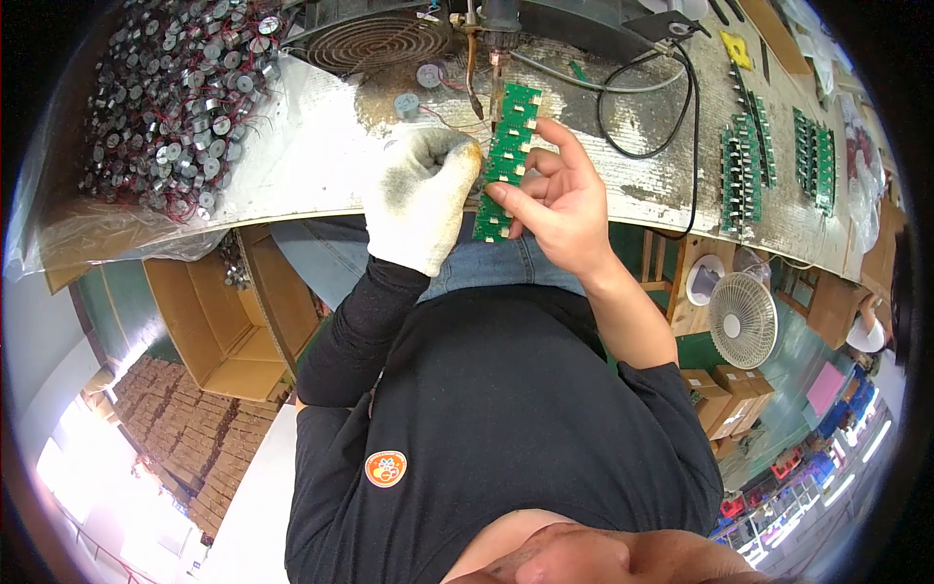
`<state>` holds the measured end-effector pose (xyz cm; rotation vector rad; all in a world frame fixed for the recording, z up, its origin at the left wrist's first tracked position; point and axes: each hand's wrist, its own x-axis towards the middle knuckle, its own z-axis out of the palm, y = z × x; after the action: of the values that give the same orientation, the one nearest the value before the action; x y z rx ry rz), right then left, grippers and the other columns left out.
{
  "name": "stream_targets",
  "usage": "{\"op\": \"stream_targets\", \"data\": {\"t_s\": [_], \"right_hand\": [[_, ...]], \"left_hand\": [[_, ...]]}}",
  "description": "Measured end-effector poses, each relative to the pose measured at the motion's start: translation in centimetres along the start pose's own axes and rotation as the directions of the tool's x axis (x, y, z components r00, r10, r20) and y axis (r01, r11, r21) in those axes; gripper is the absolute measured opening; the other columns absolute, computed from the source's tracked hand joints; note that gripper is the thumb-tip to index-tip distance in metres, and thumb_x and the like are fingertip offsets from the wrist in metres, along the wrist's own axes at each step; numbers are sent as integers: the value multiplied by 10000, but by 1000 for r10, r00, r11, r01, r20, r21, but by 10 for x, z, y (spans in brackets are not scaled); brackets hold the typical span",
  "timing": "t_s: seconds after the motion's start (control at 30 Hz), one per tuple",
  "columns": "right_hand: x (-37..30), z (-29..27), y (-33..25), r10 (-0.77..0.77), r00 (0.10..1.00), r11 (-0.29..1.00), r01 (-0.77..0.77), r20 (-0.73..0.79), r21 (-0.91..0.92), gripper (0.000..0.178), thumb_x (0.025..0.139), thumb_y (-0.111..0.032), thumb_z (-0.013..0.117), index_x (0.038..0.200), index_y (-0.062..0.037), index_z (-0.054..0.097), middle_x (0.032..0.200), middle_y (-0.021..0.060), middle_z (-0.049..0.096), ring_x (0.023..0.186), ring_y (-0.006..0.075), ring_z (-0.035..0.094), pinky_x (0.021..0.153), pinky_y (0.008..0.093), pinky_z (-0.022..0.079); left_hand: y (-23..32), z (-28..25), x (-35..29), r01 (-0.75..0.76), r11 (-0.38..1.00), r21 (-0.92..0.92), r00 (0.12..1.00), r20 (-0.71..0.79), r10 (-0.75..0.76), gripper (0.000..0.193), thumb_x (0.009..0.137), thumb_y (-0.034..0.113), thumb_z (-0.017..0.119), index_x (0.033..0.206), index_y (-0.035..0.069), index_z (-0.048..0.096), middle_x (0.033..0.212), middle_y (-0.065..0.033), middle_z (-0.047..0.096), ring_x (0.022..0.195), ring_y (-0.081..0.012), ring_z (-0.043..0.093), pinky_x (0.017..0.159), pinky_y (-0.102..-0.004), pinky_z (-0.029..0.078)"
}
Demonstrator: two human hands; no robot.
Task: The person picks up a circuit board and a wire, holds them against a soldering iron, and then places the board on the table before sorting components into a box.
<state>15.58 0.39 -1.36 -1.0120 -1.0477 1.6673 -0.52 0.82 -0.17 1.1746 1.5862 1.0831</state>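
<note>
My right hand holds a long green circuit board by its edges, thumb in front and fingers behind. Small white connectors run along the strip. My left hand, in a white work glove with grey smudges, is closed with its fingertips at the board's left edge; what it pinches is hidden. Above the board's top end points a mounted soldering iron, with a thin bent metal tube beside it. Just beyond the glove lies a small round motor-like part, its thin wires trailing toward the board.
A big heap of round metal parts with red wires covers the table's left. A fan grille stands behind. A black cable loops at right, near rows of green boards. Below are a cardboard box and a white fan.
</note>
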Motion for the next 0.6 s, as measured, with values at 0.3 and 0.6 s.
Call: {"op": "stream_targets", "data": {"t_s": [0.3,0.6], "right_hand": [[2,1,0,-7,1000,1000,7,-6,13,652,820,90,634,1365,9,285,995,177,611,640,136,636,455,209,492],[1,1,-3,-1,1000,1000,1,7,17,650,817,89,638,1360,10,289,974,168,612,636,134,633,454,213,488]], "left_hand": [[1,0,0,16,999,-38,1000,-10,-16,178,815,153,642,818,-24,651,709,-93,618,657,-168,587,618,-303,454],[0,0,-1,-1,1000,-30,1000,-7,1,167,825,142,644,846,-23,659,720,-76,630,667,-135,591,621,-284,470]]}}
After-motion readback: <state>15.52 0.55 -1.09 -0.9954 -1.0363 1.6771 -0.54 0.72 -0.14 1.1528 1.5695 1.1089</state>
